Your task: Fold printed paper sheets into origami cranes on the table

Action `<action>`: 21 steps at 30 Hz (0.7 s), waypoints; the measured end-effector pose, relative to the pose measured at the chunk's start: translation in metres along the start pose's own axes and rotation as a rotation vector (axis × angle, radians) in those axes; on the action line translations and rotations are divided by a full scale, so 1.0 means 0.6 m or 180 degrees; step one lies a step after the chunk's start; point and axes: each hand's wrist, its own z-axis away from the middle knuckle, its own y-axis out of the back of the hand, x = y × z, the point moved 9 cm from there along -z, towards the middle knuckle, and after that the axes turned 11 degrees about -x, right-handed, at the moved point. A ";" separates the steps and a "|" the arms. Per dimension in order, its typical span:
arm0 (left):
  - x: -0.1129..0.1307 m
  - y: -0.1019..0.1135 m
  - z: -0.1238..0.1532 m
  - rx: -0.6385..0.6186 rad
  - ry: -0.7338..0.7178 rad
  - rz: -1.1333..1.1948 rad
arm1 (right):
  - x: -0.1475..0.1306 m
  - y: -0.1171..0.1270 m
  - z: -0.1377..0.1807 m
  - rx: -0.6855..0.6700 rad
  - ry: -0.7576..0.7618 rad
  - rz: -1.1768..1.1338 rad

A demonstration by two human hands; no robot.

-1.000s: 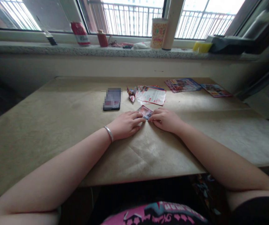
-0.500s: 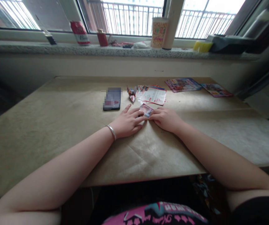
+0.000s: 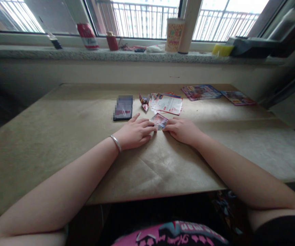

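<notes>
A small piece of colourful printed paper [image 3: 159, 120] lies on the table between my two hands. My left hand [image 3: 136, 132], with a silver bangle on its wrist, rests flat with its fingers spread, fingertips at the paper's left side. On the other side, my right hand [image 3: 182, 130] has its fingers together and bent, gripping the paper's lower right corner. Just beyond the paper are several overlapping printed sheets [image 3: 170, 104], the top one white with a red border. A folded piece of patterned paper [image 3: 144, 103] stands left of them.
A dark phone [image 3: 123, 107] lies beyond my left hand. Two groups of colourful printed sheets [image 3: 202, 92] are at the table's far right. On the windowsill stand a red can [image 3: 87, 36], a red bottle [image 3: 112, 41], a patterned cup [image 3: 174, 36] and a yellow object [image 3: 222, 50].
My left hand has slid left, away from my right hand, uncovering more of the small paper. My right hand has stayed nearly still at the paper's corner.
</notes>
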 end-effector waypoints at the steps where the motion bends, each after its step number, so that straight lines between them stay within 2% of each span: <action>1: -0.004 0.004 0.004 0.0018 0.0023 0.0011 | 0.000 0.001 0.000 -0.0005 -0.0006 0.0000; 21: -0.035 0.030 0.029 -0.0128 0.0275 0.0038 | 0.001 -0.002 0.003 -0.0034 0.0003 -0.0025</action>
